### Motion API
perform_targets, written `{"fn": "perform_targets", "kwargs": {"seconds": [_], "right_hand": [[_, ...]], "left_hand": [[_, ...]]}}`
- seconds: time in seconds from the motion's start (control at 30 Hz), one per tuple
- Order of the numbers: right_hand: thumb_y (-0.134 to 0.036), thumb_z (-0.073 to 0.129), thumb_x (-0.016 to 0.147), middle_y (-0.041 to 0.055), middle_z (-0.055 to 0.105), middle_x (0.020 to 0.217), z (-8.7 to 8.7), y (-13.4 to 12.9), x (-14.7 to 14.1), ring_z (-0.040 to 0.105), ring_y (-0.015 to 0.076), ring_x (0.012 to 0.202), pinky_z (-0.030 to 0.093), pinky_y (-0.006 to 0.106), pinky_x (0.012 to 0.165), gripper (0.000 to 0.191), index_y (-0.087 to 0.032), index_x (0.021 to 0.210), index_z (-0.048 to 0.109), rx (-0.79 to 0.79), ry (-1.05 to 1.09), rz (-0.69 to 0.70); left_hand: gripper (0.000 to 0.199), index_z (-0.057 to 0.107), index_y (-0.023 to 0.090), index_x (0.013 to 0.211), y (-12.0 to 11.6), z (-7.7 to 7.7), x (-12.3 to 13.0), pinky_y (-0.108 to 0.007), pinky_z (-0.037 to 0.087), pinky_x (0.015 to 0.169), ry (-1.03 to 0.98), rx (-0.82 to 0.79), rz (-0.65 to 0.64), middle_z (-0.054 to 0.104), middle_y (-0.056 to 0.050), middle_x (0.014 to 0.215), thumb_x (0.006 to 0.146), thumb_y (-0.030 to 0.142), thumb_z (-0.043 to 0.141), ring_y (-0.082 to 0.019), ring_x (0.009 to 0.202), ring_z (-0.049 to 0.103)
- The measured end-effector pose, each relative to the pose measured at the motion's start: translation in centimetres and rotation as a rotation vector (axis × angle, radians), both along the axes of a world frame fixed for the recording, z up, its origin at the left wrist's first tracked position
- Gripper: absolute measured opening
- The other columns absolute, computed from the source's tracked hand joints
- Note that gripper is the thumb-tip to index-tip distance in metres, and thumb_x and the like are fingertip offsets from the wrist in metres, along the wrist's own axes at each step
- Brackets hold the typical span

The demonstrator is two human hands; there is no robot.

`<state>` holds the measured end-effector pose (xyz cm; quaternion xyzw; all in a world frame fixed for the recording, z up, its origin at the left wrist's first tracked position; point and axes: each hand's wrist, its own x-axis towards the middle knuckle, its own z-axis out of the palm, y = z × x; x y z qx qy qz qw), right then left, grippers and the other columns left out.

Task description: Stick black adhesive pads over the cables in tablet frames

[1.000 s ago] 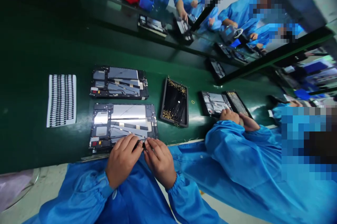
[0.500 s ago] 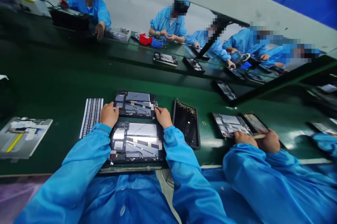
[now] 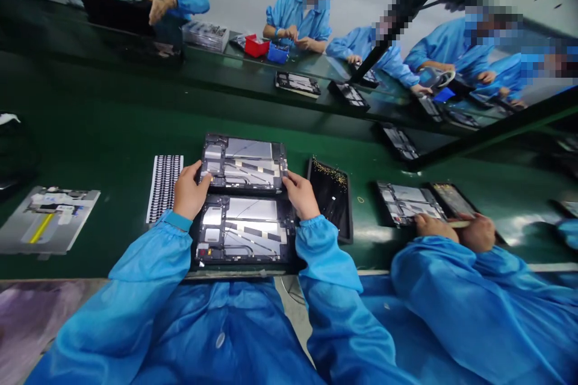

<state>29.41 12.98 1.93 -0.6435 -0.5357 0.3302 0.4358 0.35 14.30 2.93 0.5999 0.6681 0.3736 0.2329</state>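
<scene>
My left hand (image 3: 191,190) grips the left edge of an opened tablet-like device (image 3: 246,159), thumb on top of its corner. At the device's right edge, my right hand (image 3: 301,194) holds on with thumb and fingers pressed to the rim. Grey panels, dark cables and a black frame show inside it. A second, similar device (image 3: 246,225) lies flat between my forearms, just nearer to me. The held device's near edge is close to the far edge of the second one.
Left are a sheet of black-and-white strips (image 3: 165,189) and a metal panel with yellow tape (image 3: 49,222). Right of my right hand sits a black tray (image 3: 332,201) with tiny gold parts. A co-worker's hands (image 3: 478,232) work farther right; several people sit across the green table (image 3: 112,126).
The held device appears raised and tilted more towards me, with both hands still at its sides. The whole view has shifted, and a person's hand across the table has moved onto a black box.
</scene>
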Motion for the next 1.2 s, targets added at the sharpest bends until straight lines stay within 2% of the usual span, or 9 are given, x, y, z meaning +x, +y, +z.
{"fn": "perform_targets", "kwargs": {"seconds": [0.17,0.27,0.43,0.57,0.67,0.77,0.93,1.03,1.2], "right_hand": [[-0.047,0.057,0.090,0.0131,0.069,0.128,3.1,-6.0,0.8,0.062,0.0261,0.122,0.044,0.043,0.111,0.051,-0.014,0.127,0.068,0.043,-0.021,-0.083],[-0.050,0.056,0.093,0.0116,0.067,0.129,3.7,-11.4,0.5,0.060,0.0255,0.123,0.044,0.043,0.110,0.047,-0.019,0.127,0.068,0.040,-0.094,-0.108],[-0.048,0.053,0.096,0.0116,0.065,0.130,1.5,-17.8,-0.4,0.059,0.0254,0.123,0.045,0.042,0.109,0.044,-0.019,0.126,0.067,-0.037,-0.137,-0.113],[-0.050,0.050,0.096,0.0136,0.065,0.122,-1.2,-19.3,0.6,0.059,0.0266,0.119,0.047,0.044,0.105,0.045,-0.017,0.121,0.069,-0.083,-0.201,-0.063],[-0.054,0.051,0.094,0.0158,0.063,0.116,-1.0,-18.8,0.9,0.059,0.0304,0.113,0.047,0.050,0.101,0.051,-0.015,0.123,0.067,-0.030,-0.384,-0.078],[-0.048,0.056,0.093,0.0153,0.058,0.119,2.1,-16.7,-1.4,0.056,0.0322,0.115,0.045,0.053,0.100,0.045,-0.019,0.126,0.063,0.148,-0.524,-0.065],[-0.023,0.057,0.097,0.0085,0.064,0.102,7.4,-10.1,-12.0,0.059,0.0242,0.099,0.048,0.039,0.087,0.010,-0.023,0.105,0.064,0.338,-0.508,0.579],[-0.019,0.056,0.098,0.0083,0.066,0.096,7.3,-5.9,-18.6,0.058,0.0231,0.091,0.045,0.036,0.079,0.011,-0.020,0.092,0.066,0.317,-0.772,0.858],[-0.016,0.054,0.098,0.0119,0.069,0.098,4.2,-2.7,-23.8,0.058,0.0252,0.096,0.044,0.037,0.079,0.016,-0.014,0.095,0.070,0.206,-1.109,0.969]], "left_hand": [[0.053,0.057,0.018,0.137,-5.2,2.5,-0.1,-0.039,0.054,0.104,-0.114,0.073,-0.079,0.059,-0.011,0.134,0.091,0.044,0.058,-0.024,0.120,0.061],[0.054,0.057,0.021,0.137,-10.1,2.6,-0.8,-0.038,0.053,0.105,-0.120,0.030,-0.117,0.057,-0.010,0.139,0.092,0.050,0.057,-0.025,0.127,0.058],[0.054,0.055,0.025,0.140,-16.7,0.8,-1.6,-0.042,0.050,0.111,-0.032,-0.066,-0.114,0.058,-0.009,0.141,0.094,0.052,0.055,-0.026,0.128,0.059],[0.052,0.054,0.024,0.141,-18.6,0.0,-1.6,-0.041,0.049,0.112,0.050,-0.061,-0.133,0.059,-0.009,0.140,0.096,0.050,0.052,-0.026,0.128,0.059],[0.048,0.057,0.024,0.139,-18.0,0.0,-3.0,-0.038,0.051,0.109,0.079,-0.050,-0.202,0.062,-0.009,0.137,0.097,0.047,0.052,-0.024,0.124,0.062],[0.039,0.061,0.025,0.133,-15.4,0.4,-6.4,-0.041,0.048,0.111,0.154,0.041,-0.220,0.063,-0.009,0.136,0.099,0.040,0.049,-0.023,0.126,0.060],[0.044,0.053,0.027,0.141,-10.3,-0.6,-11.7,-0.057,0.029,0.122,0.355,0.067,-0.404,0.053,-0.007,0.149,0.098,0.030,0.046,-0.025,0.143,0.044],[0.044,0.054,0.026,0.141,-9.3,-2.0,-12.6,-0.053,0.033,0.121,0.342,0.021,-0.449,0.052,-0.007,0.150,0.097,0.029,0.045,-0.022,0.142,0.045],[0.045,0.054,0.025,0.141,-9.8,-3.2,-12.3,-0.051,0.033,0.122,0.327,0.054,-0.405,0.051,-0.007,0.150,0.096,0.027,0.046,-0.022,0.143,0.044]]}}
